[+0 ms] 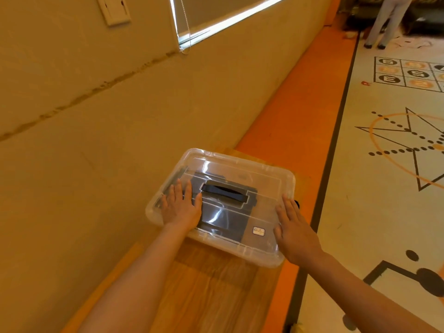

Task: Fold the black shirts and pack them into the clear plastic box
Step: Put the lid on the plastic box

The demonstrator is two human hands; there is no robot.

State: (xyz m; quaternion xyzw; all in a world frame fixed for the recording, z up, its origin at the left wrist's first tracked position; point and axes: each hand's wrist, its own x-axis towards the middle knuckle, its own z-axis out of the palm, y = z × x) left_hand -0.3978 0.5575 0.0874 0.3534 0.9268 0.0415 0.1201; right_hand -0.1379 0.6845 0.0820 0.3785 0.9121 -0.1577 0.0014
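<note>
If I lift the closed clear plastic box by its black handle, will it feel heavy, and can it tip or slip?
Probably light: the clear plastic box seems to hold only dark folded fabric. It should hang fairly level, since the black handle sits mid-lid. The glossy lid may feel slippery under the flat left hand and right hand.

A wooden surface (211, 284) runs beside a tan wall (96, 116) bearing a white switch plate (115, 9) and a window blind (216, 13). An orange strip (300, 104) borders a patterned floor mat (384, 188), where another person's legs (386, 20) stand far off
</note>
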